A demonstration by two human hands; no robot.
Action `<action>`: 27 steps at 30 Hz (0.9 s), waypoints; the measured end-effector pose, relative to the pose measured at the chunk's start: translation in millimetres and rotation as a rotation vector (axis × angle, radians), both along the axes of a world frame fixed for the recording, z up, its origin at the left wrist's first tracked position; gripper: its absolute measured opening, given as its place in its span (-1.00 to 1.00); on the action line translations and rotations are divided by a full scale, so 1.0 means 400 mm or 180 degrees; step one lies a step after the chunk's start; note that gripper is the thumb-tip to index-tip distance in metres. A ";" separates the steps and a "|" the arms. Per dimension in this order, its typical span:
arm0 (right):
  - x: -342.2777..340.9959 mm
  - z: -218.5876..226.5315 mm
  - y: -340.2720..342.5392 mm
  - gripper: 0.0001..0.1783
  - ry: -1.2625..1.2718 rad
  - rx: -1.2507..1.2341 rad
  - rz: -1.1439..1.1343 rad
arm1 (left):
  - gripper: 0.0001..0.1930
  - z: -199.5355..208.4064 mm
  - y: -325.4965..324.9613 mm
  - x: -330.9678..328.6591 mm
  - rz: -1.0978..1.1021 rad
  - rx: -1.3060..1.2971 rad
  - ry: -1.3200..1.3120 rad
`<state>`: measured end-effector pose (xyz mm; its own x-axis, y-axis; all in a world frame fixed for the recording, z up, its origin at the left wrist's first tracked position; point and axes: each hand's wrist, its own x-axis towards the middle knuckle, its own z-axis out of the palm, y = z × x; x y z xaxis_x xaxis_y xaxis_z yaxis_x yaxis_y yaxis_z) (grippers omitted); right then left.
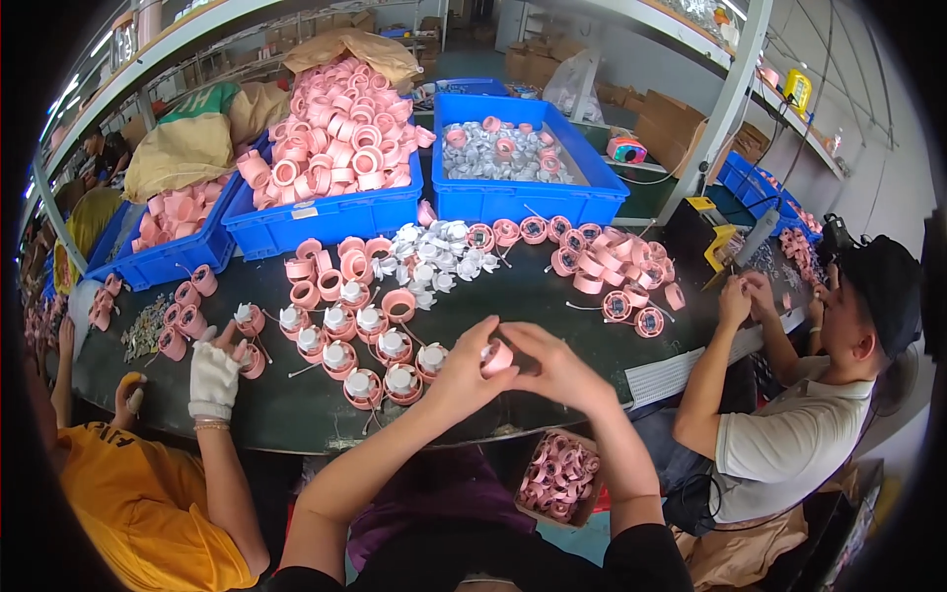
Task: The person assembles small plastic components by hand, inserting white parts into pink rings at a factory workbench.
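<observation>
The person's left hand (471, 373) held a pink ring (498, 357) between thumb and fingers, above the near edge of the table (533, 296). The right hand (564, 370) was positioned directly to its right, with the fingers curved and a gap between thumb and forefinger. Its fingertips met the left hand at the ring; whether they gripped the ring could not be told.

Capped units (338, 357), each a pink ring with a white cap, stood in rows to the left of the hands. Empty rings (306, 269) lay on the far side of these rows. White parts (434, 259) were heaped to the right of the empty rings. Wired rings (617, 306) lay farther right, beside more pink rings.

Behind the parts, the middle bin (330, 219) was piled high with pink rings; the right bin (533, 205) contained mostly pale parts. At left, a co-worker's gloved hand (213, 380) was beside wired pink units.
</observation>
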<state>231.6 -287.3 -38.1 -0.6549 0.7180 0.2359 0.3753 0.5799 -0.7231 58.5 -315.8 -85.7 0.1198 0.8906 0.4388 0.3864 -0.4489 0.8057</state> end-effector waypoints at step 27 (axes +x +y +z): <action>0.028 -0.113 0.165 -0.56 0.1517 -0.1413 -0.0905 | -0.84 -0.005 0.383 -0.049 0.0837 0.0817 0.1313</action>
